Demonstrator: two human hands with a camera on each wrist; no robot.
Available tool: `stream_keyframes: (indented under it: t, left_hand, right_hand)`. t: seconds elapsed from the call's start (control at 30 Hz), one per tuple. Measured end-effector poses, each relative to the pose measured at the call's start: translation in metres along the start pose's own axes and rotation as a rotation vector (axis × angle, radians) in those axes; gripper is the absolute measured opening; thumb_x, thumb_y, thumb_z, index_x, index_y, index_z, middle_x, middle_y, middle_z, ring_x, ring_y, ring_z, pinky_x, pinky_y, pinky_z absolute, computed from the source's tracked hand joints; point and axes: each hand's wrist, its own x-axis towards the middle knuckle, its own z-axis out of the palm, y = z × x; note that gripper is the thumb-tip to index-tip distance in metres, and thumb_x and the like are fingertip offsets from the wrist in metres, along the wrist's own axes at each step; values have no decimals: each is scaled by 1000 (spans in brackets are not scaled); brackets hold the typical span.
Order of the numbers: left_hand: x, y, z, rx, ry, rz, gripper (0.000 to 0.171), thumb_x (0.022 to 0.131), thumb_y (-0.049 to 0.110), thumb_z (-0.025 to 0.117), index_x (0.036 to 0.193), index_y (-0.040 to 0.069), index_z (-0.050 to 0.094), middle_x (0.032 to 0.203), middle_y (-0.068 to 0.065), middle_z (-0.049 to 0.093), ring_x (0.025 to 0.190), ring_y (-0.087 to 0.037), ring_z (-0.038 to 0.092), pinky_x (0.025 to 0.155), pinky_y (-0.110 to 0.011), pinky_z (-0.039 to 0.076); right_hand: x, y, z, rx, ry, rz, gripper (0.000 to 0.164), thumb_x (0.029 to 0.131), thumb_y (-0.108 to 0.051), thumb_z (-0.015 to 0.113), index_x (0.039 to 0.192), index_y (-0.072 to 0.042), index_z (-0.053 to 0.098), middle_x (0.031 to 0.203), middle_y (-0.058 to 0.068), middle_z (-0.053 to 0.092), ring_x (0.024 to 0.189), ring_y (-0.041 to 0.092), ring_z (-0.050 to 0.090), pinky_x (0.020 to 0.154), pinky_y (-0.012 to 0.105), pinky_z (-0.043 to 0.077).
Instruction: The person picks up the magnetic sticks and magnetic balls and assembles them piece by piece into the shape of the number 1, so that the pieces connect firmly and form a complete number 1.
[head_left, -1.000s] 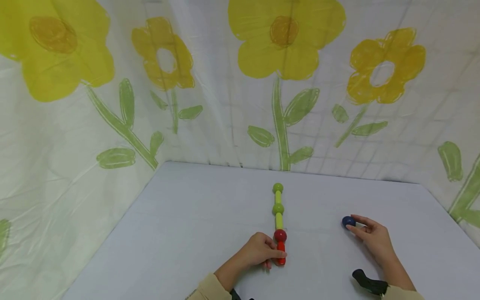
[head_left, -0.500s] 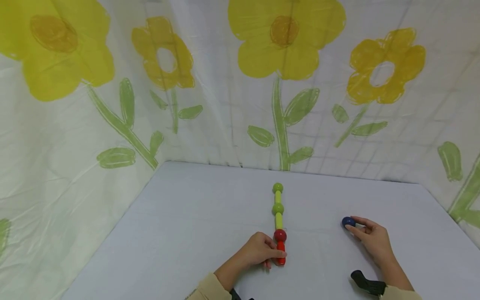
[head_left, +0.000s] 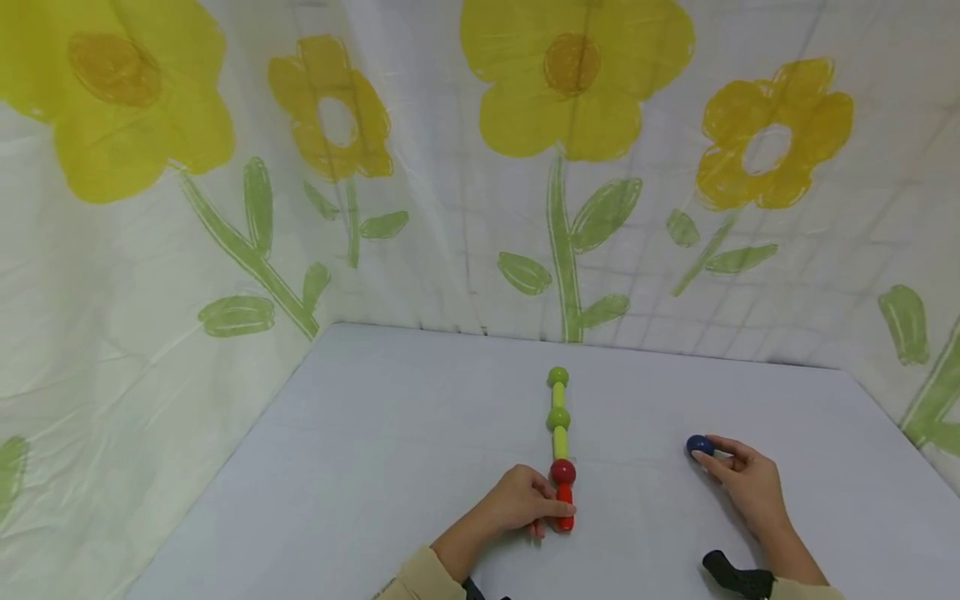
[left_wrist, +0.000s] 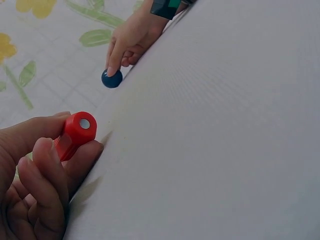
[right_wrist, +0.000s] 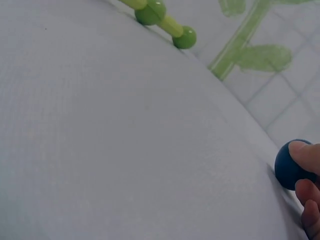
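My left hand (head_left: pixel 517 502) pinches a red rod (head_left: pixel 565 508) between thumb and fingers; a pale round disc shows on its near end in the left wrist view. The rod joins a red ball (head_left: pixel 562 472), beyond which a yellow-green rod (head_left: pixel 560 443), a green ball (head_left: pixel 558 418), another yellow-green rod (head_left: pixel 558 396) and a far green ball (head_left: pixel 557 377) run in a straight line away from me. To the right, my right hand (head_left: pixel 752 487) pinches a dark blue ball (head_left: pixel 700 446) low over or on the table, apart from the row. Its far side is partly hidden by fingers.
A white table (head_left: pixel 360 433) carries the pieces. Behind and beside it hangs a pale curtain (head_left: pixel 442 208) printed with yellow flowers. A black strap-like piece (head_left: pixel 738 575) sticks out at my right wrist.
Both hands keep their hold and stay in nearly the same places. The whole head view has shifted very slightly.
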Motion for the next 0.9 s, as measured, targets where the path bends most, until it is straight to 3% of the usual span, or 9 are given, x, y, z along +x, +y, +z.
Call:
stream_keyframes:
  t: [0.17, 0.43, 0.9]
  left_hand:
    - [0, 1, 0, -5, -1, 0, 22, 76, 24, 77, 67, 7, 65, 54, 2, 61, 38, -6, 47, 40, -15, 35]
    - [-2, 3, -1, -2, -5, -7, 21, 76, 24, 77, 68, 7, 65, 53, 3, 59, 38, -7, 47, 41, -15, 36]
    - [-1, 2, -1, -1, -10, -7, 21, 76, 24, 77, 68, 7, 66, 53, 3, 58, 38, -7, 48, 41, -15, 36]
  right_hand:
    - [-8, -3, 5, 2, 22, -44, 51, 81, -35, 71, 119, -3, 60, 66, -3, 56, 56, 5, 43, 49, 23, 35]
    - [-24, -10, 14, -27, -11, -152, 48, 81, -32, 72, 116, -1, 62, 68, 1, 60, 56, 3, 46, 49, 21, 37]
    - [-43, -18, 24, 14, -103, -182, 48, 79, -29, 74, 116, 0, 62, 71, 3, 62, 58, 1, 52, 53, 19, 42]
